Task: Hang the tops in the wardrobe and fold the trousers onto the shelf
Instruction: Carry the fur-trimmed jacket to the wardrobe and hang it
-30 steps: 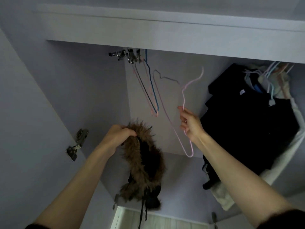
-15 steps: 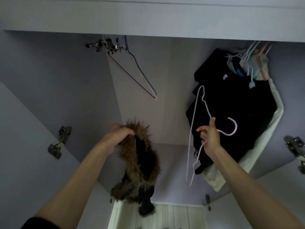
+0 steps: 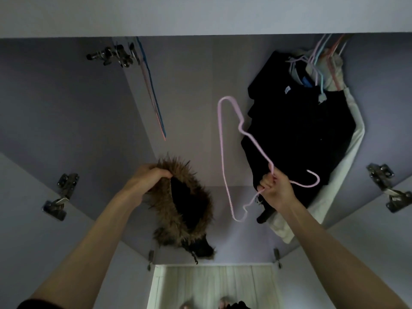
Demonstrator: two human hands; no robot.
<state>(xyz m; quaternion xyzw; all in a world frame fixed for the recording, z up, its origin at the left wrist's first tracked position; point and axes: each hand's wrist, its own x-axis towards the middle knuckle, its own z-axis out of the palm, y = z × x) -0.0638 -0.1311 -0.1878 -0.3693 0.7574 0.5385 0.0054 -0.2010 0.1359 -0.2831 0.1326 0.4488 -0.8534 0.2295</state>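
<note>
A: What's nearest?
B: The left hand, fingers curled over the brown fur trim of a dark hooded garment that hangs from it in front of the open wardrobe.
A: And the right hand?
B: Fist closed round the neck of a thin pink wire hanger, held free, hook pointing right.
A: Further in?
B: Black tops hang at the right on pastel hangers, a pale garment behind them. Empty blue and pink hangers hang upper left.
</note>
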